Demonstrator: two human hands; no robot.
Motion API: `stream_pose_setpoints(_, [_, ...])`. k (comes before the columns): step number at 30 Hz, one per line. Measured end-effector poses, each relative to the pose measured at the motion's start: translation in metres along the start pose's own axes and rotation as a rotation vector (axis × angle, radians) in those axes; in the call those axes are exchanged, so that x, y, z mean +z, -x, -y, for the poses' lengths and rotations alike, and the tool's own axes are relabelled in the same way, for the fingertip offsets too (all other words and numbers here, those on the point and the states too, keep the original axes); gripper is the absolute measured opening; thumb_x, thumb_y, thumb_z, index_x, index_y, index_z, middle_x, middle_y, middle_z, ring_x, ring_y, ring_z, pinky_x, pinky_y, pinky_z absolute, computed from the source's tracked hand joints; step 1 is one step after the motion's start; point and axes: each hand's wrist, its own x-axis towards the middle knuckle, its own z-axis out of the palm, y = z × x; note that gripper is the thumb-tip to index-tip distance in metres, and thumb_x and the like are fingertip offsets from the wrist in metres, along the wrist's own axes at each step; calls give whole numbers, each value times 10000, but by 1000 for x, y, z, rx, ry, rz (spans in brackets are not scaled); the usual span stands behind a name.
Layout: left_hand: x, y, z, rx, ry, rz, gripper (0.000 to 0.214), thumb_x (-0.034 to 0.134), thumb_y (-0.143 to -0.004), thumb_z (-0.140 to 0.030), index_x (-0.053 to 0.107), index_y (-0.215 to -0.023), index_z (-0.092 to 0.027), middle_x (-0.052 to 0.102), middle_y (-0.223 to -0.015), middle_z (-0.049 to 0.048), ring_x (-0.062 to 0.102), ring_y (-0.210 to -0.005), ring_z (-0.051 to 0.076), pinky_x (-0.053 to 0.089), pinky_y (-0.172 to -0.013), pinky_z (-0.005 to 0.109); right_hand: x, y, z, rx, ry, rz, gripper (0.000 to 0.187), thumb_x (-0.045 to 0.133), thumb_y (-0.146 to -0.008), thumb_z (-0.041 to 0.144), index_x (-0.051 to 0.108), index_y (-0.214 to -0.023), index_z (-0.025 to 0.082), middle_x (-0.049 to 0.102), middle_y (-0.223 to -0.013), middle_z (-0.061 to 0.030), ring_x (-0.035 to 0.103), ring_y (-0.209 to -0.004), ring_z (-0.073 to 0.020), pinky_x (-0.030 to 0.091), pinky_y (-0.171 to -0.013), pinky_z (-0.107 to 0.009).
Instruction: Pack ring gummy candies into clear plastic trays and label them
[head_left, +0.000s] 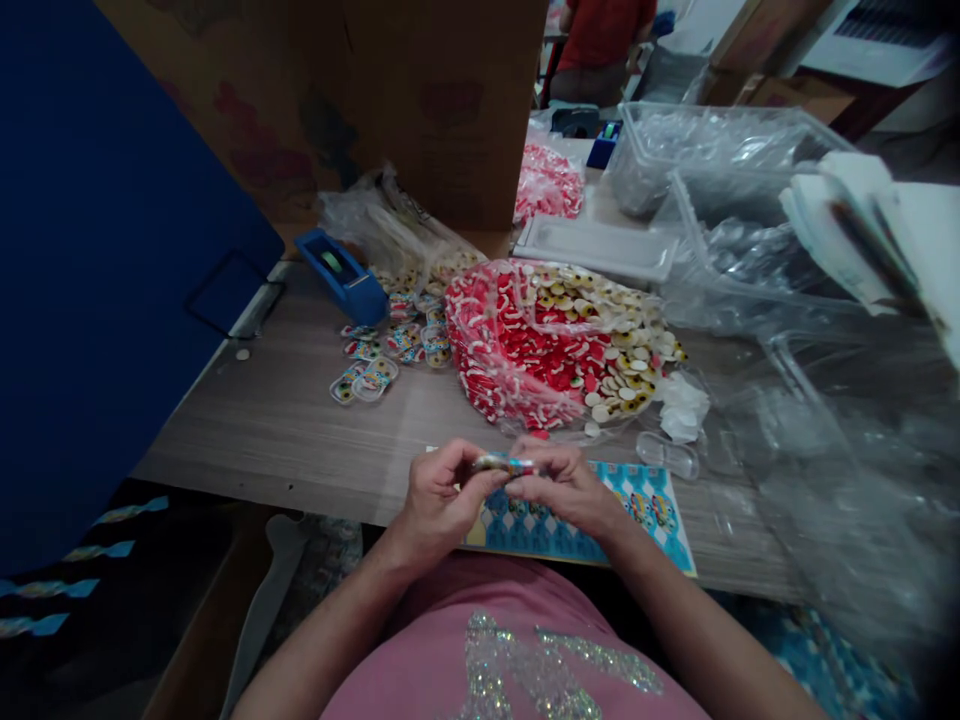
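Note:
Between both hands, over the table's front edge, is a small clear plastic case [504, 464] with a colourful label, seen edge-on. My left hand [448, 492] pinches its left end with thumb and fingers. At the other end, my right hand [568, 490] is closed on it too; the fingers partly hide it. Beneath the hands lies a blue sheet of stickers [517, 525] with coloured pictures. Just beyond sits an open clear bag of red-and-white pieces [510, 350] and round yellowish pieces [634, 375]. Several labelled cases [375, 380] are grouped to the left.
A blue tape dispenser [345, 280] stands back left, beside another plastic bag [397, 225]. Clear bins [705, 240] fill the right side. An unlabelled clear case [667, 458] lies right of the sheet. A cardboard box [450, 120] rises behind. A person in red [604, 40] is farther back.

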Motion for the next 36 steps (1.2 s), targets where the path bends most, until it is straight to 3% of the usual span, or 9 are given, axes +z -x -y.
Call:
stream_pose_setpoints(3, [3, -9, -1, -92, 170, -105, 214, 725, -757, -302, 567, -717, -162, 584, -570, -35, 502, -488, 72, 398, -483, 189, 15, -1, -12, 59, -275, -209, 168, 742, -728, 346, 718, -853, 237, 658, -825, 4, 598, -755, -139, 494, -709, -281])
stream_pose_setpoints(6, [4, -16, -1, -188, 280, -67, 260, 711, -762, -354, 525, -727, -176, 569, -541, -50, 459, -421, 62, 376, -437, 186, 21, -4, -14, 80, -301, -272, 104, 705, -741, 306, 694, -795, 218, 682, -783, 10, 602, -715, -134, 500, -702, -282])
stream_pose_setpoints(10, [-4, -23, 4, -139, 130, 105, 254, 723, -761, -332, 606, -922, -175, 651, -739, 1, 583, -624, 106, 442, -559, 206, 0, -13, 1, 76, 15, -125, 116, 622, -749, 240, 625, -647, 187, 591, -604, 42, 515, -579, -108, 428, -589, -240])
stream_pose_setpoints(14, [-10, -27, 8, -14, -78, 273, 142, 703, -769, -272, 662, -714, -148, 605, -668, 4, 537, -669, 116, 417, -630, 224, -21, -21, 18, 31, 419, 19, 154, 588, -700, 141, 580, -551, 178, 504, -521, 53, 445, -537, -95, 356, -548, -228])
stream_pose_setpoints(21, [9, -15, 18, -238, 456, -90, 209, 760, -720, -345, 688, -764, -154, 620, -633, -20, 497, -568, 86, 426, -582, 215, 5, -27, 13, 38, -208, -255, 87, 678, -730, 274, 674, -761, 192, 668, -700, 21, 599, -639, -115, 474, -637, -256])
stream_pose_setpoints(27, [15, -7, 23, -231, 615, -142, 230, 829, -634, -335, 727, -784, -194, 691, -724, -11, 535, -572, 81, 453, -569, 212, 22, -24, 8, 61, -562, -301, 251, 765, -643, 263, 621, -839, 205, 634, -686, 37, 596, -591, -116, 507, -579, -260])
stream_pose_setpoints(30, [13, -3, 23, -182, 573, -153, 238, 835, -633, -326, 750, -826, -215, 729, -809, 13, 594, -624, 103, 491, -587, 222, 25, -22, 10, -35, -462, -461, 466, 801, -589, 207, 555, -984, 238, 633, -854, 21, 596, -683, -126, 502, -590, -258])
stream_pose_setpoints(33, [10, 1, 22, -92, 480, -172, 188, 804, -686, -319, 760, -843, -224, 739, -850, 27, 647, -709, 134, 539, -695, 264, 32, -19, 11, -197, -184, -720, 401, 798, -616, 172, 526, -903, 239, 596, -1022, -14, 596, -856, -156, 513, -745, -306])
stream_pose_setpoints(36, [9, 0, 22, 11, 386, -189, 134, 770, -736, -297, 762, -854, -235, 736, -880, 26, 666, -798, 152, 543, -788, 289, 37, -16, 10, -328, 54, -840, 297, 779, -682, 178, 505, -786, 229, 568, -1030, -28, 577, -986, -204, 488, -874, -380])
